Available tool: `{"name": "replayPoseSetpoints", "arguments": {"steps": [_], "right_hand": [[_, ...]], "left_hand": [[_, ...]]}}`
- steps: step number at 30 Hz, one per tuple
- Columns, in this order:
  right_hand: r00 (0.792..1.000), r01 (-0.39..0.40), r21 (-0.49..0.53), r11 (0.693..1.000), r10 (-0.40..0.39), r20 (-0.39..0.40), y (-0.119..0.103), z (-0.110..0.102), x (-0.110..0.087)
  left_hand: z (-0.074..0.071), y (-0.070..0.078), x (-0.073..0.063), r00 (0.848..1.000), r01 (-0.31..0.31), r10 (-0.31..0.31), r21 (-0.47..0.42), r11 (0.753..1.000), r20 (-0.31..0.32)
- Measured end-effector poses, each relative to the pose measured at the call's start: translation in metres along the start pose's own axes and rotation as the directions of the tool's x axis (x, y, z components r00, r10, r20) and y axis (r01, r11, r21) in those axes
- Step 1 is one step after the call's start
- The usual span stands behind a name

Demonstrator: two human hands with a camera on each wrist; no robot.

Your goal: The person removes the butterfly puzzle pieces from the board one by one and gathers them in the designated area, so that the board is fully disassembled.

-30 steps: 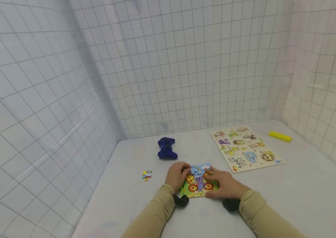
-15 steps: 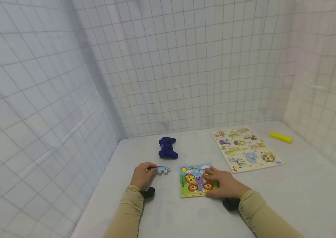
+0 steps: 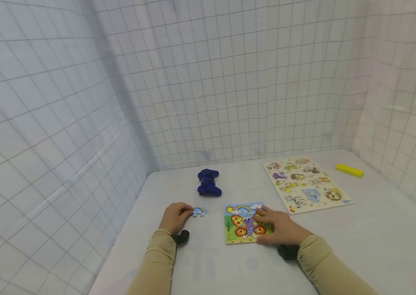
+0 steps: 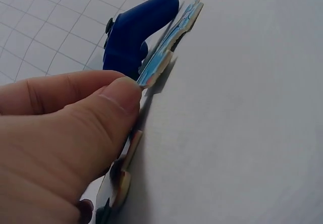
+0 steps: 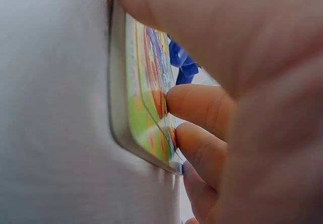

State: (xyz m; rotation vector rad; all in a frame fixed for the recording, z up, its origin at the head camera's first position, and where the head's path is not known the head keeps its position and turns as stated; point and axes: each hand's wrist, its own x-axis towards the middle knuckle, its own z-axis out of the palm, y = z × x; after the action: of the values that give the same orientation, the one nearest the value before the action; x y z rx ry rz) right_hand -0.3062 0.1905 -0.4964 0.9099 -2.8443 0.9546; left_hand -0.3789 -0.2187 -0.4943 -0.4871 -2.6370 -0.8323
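My left hand (image 3: 173, 218) pinches the edge of a blue puzzle piece (image 3: 199, 211) with a rainbow on it, between thumb and forefinger. In the left wrist view this jigsaw piece (image 4: 162, 57) is tilted just over the table, and part of another puzzle piece (image 4: 121, 186) shows beneath the hand. To the right lies a square butterfly puzzle board (image 3: 233, 235) with a sun and rainbow. My right hand (image 3: 284, 228) rests on its right side, fingertips on the picture and thumb at the near edge. The hand covers the board's right part.
A dark blue game controller (image 3: 209, 182) lies behind the left hand. Farther back to the right is a larger animal puzzle board (image 3: 304, 207), with a yellow bar (image 3: 349, 170) beyond it. Grid-patterned cloth walls (image 3: 230, 94) stand behind and beside the white table (image 3: 226, 270).
My left hand has left the butterfly board and moved left, and now pinches the rainbow piece, shifted slightly left over the last half second. The right hand stays on the board.
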Motion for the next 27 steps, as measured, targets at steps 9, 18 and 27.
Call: {"name": "replayPoseSetpoints", "arguments": {"steps": [9,18,27], "right_hand": [[1.000,-0.022,-0.001,1.000,0.022,0.005,0.002,-0.004,-0.004],[1.000,-0.026,0.006,1.000,0.026,0.011,0.001,-0.003,-0.002],[0.999,0.041,-0.014,0.999,-0.042,-0.033,0.004,-0.003,-0.003]], "left_hand": [[0.003,0.006,0.002,0.995,-0.092,0.092,0.002,0.996,-0.029],[0.033,0.095,0.009,0.992,-0.125,0.123,-0.083,0.989,-0.032],[0.099,0.171,0.020,0.971,-0.028,0.036,-0.035,0.999,0.238]]}}
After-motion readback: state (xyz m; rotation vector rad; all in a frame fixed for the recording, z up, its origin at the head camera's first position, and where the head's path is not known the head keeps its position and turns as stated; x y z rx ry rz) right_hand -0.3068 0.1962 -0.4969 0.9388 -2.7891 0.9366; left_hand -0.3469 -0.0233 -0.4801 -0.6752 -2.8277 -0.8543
